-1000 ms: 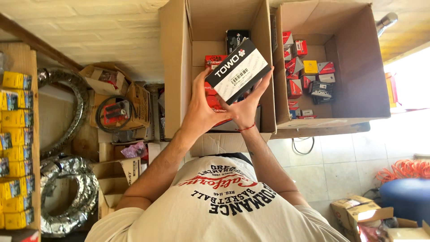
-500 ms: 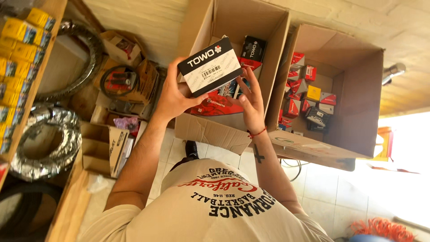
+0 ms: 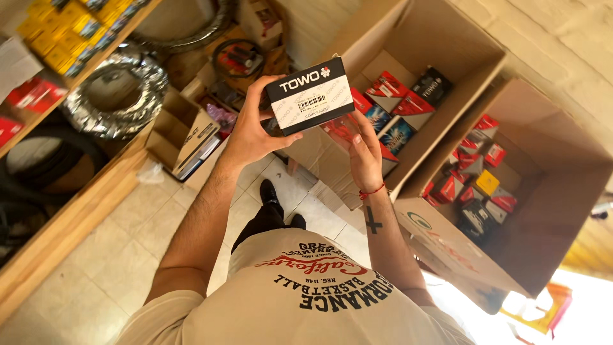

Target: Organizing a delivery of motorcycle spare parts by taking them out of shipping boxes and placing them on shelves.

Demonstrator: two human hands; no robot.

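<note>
Right now I see my left hand and right hand with fingers closed round a black-and-white box, above the open carton.

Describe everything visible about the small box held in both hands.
The small box is a rectangular carton, apparently thin card, black along its upper part with a white label panel carrying print and a barcode below. It looks closed and undamaged. It is held up, tilted, above the tiled floor and in front of an open cardboard carton of similar small packs. The left hand grips its left end, fingers over the top edge; the right hand supports its lower right edge with the fingertips.
</note>
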